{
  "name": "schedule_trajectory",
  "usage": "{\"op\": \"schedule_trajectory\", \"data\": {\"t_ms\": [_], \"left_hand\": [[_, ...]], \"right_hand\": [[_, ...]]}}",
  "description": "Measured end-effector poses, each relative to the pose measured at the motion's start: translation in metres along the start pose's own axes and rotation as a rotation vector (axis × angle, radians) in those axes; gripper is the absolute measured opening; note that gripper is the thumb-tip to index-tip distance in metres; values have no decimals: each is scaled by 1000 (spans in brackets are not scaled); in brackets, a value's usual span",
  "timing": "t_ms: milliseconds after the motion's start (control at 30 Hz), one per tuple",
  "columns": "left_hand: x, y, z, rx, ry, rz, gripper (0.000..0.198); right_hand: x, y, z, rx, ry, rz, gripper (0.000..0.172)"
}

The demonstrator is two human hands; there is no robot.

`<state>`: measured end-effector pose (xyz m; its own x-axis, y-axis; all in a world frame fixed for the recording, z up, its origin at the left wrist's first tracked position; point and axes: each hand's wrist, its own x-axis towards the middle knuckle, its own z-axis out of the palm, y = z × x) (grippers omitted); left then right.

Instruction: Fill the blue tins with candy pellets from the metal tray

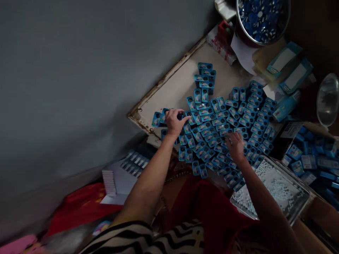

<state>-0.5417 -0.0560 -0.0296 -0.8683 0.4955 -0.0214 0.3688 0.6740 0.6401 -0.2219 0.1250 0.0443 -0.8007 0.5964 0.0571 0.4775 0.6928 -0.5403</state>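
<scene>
Many small blue packs point(208, 127) with dark round openings stand packed together on a pale worn tabletop point(172, 91). My left hand point(174, 122) is over the packs at the left edge of the group, its thumb spread away from its curved fingers. Nothing shows in its grip. My right hand point(235, 145) is above the middle of the group, fingers bent down toward the pack tops. Whatever its fingertips hold is too small and dim to make out. A few white beads point(203, 105) lie on some packs. Below my right forearm is a clear tray point(304, 197) of small pale beads.
A metal bowl point(237, 21) of blue-and-white caps stands at the back right. Larger blue cartons point(296, 76) lie nearby. An open box point(282, 143) full of blue packs sits at right, beside a clear lid point(327, 100). A grey wall point(79, 70) borders the left.
</scene>
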Motion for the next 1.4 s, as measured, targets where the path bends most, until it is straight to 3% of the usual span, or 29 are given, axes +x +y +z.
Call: {"op": "schedule_trajectory", "data": {"t_ms": [200, 367, 467, 600, 700, 767, 933, 1000, 1100, 1200, 1267, 1400], "left_hand": [[18, 1, 5, -107, 23, -56, 34], [9, -1, -1, -195, 107, -90, 21], [15, 10, 3, -122, 137, 21, 14], [45, 42, 27, -104, 65, 158, 11], [63, 61, 46, -112, -17, 169, 16], [66, 67, 54, -99, -40, 158, 16], [64, 78, 58, -25, -117, 188, 12], [63, 82, 55, -19, -92, 172, 9], [51, 81, 38, -62, 7, 139, 9], [14, 62, 0, -77, 42, 144, 24], [-23, 41, -35, -59, 47, 135, 34], [-121, -2, -106, 65, 3, 62, 30]], "right_hand": [[62, -2, 31, -132, -75, 109, 21], [75, 0, 31, -202, -213, 111, 16], [68, 6, 29, -201, -150, 141, 16], [56, 18, 22, -62, 6, 162, 16], [45, 23, 14, 106, 52, 195, 30], [33, 25, 8, 175, 59, 246, 31], [-5, 23, -7, 220, 87, 311, 29], [-20, 21, -16, 212, 99, 324, 27], [-44, 21, -34, 180, 116, 321, 23], [-77, 21, -55, 117, 119, 338, 20], [-107, 20, -65, 90, 105, 355, 20], [-183, 16, -70, 79, 58, 329, 19]]}}
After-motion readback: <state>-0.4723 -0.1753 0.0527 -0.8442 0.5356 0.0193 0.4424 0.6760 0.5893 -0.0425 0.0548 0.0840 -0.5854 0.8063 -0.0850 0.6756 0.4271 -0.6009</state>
